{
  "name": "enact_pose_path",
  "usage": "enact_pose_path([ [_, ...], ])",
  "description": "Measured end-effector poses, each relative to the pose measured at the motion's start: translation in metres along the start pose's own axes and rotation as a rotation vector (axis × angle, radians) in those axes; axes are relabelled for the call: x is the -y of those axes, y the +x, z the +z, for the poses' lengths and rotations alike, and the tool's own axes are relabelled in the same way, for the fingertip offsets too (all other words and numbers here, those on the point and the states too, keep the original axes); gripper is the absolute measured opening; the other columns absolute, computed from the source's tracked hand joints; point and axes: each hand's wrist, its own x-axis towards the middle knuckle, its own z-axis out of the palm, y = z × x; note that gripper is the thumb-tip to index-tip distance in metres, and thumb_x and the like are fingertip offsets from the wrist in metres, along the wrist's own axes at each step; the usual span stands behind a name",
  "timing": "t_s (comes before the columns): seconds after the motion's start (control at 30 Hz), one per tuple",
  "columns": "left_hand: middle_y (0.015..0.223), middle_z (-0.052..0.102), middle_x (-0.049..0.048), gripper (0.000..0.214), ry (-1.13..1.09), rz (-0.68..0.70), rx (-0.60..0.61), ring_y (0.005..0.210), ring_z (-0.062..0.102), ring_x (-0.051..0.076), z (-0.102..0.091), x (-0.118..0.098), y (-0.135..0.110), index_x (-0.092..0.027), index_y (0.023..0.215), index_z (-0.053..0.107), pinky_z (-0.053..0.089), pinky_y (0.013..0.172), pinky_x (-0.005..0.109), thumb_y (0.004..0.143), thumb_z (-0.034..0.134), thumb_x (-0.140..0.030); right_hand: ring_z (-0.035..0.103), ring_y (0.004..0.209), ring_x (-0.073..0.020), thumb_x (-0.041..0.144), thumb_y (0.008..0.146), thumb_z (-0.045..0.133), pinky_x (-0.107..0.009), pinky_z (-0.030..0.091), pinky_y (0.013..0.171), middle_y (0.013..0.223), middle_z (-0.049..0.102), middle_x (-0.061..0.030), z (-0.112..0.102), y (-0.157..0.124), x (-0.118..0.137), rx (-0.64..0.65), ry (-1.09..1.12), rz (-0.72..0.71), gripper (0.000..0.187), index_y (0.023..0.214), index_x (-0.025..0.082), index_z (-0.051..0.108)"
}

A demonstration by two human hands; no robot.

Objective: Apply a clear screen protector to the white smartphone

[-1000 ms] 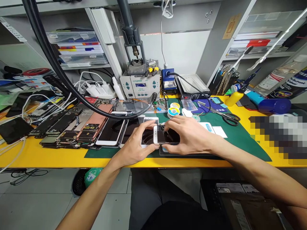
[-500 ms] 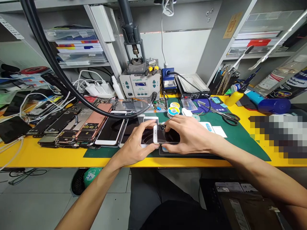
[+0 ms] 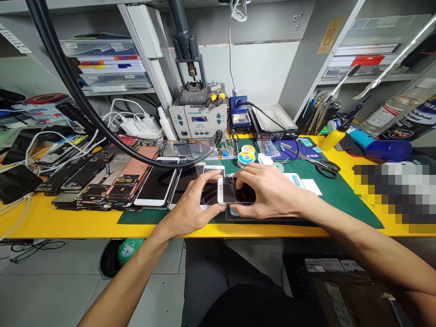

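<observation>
Between my two hands is a white-framed smartphone [image 3: 235, 193], held sideways with its dark screen facing up. My left hand [image 3: 197, 200] grips its left end, thumb at the near edge and fingers at the far edge. My right hand [image 3: 264, 190] is closed around the right end, its index finger bent over the far edge. Just behind my left fingers lies another white phone [image 3: 214, 170], partly hidden by the hand. A larger white-framed phone [image 3: 157, 184] rests on a stack to the left. Under the held phone, a dark perforated pad [image 3: 245, 217] shows on the green mat [image 3: 340, 204].
Opened phones and parts [image 3: 91, 179] are stacked at left. A rework station [image 3: 199, 120] stands at the back, its thick black hose [image 3: 78, 100] arching over the left side. Solder spools [image 3: 245, 158], scissors [image 3: 327, 169] and a yellow-handled tool [image 3: 332, 138] lie to the right.
Both hands keep the same hold on the phone. The view has shifted very slightly; nothing else has visibly moved.
</observation>
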Motion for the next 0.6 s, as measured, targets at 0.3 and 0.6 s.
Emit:
enact_pose_path([
  [0.3, 0.150, 0.053, 0.0060, 0.075, 0.005, -0.012, 0.007, 0.139, 0.051, 0.028, 0.0007, -0.0021, -0.0002, -0.036, 0.154, 0.035, 0.039, 0.120, 0.048, 0.091, 0.074, -0.031, 0.056, 0.075, -0.0219, 0.052, 0.082, 0.073, -0.033, 0.040, 0.070, 0.083, 0.066, -0.0068, -0.0010, -0.0008, 0.0011, 0.005, -0.007, 0.001, 0.036, 0.089, 0.018, 0.064],
  [0.6, 0.151, 0.053, 0.0076, 0.074, 0.009, -0.003, 0.000, 0.139, 0.051, 0.029, 0.0007, -0.0023, 0.0000, -0.034, 0.154, 0.037, 0.039, 0.120, 0.047, 0.090, 0.074, -0.030, 0.057, 0.074, -0.0219, 0.051, 0.082, 0.073, -0.034, 0.041, 0.070, 0.083, 0.066, -0.0067, -0.0014, 0.0000, 0.0014, 0.010, -0.002, 0.003, 0.036, 0.088, 0.017, 0.063],
])
